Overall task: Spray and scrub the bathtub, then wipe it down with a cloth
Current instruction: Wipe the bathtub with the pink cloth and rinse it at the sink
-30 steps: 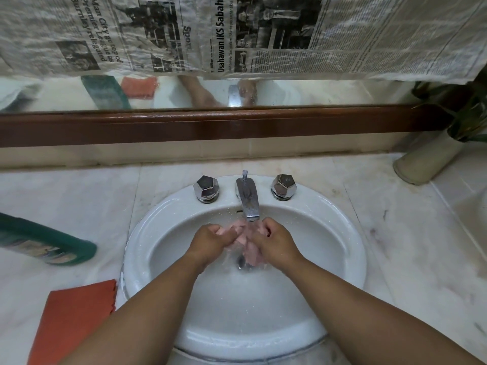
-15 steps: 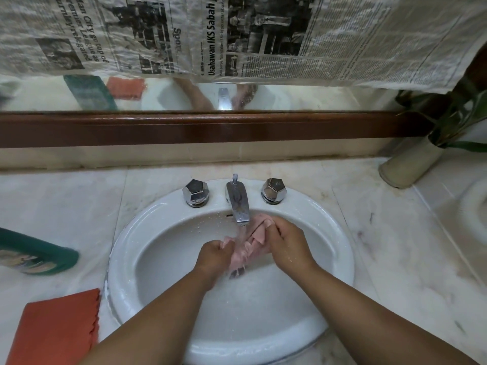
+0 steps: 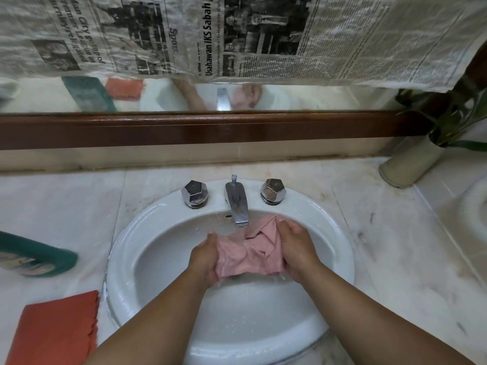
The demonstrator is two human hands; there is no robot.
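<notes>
Marble bench (image 3: 382, 246) carries one oval white ceramic sink (image 3: 123, 248). Left hand (image 3: 204, 255) and right hand (image 3: 296, 246) both grasp one crumpled pink cloth (image 3: 247, 255) over the basin, beneath one chrome spout (image 3: 236, 204). Two faceted chrome knobs (image 3: 195, 193) flank it.

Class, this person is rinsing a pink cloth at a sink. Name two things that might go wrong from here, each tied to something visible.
1. The left hand and right hand hold the wet pink cloth spread under the chrome tap spout; water may splash past the white oval basin, whose rim shows droplets, onto the marble counter.
2. Splashes could soak the flat orange cloth lying beside the basin's left edge.
</notes>
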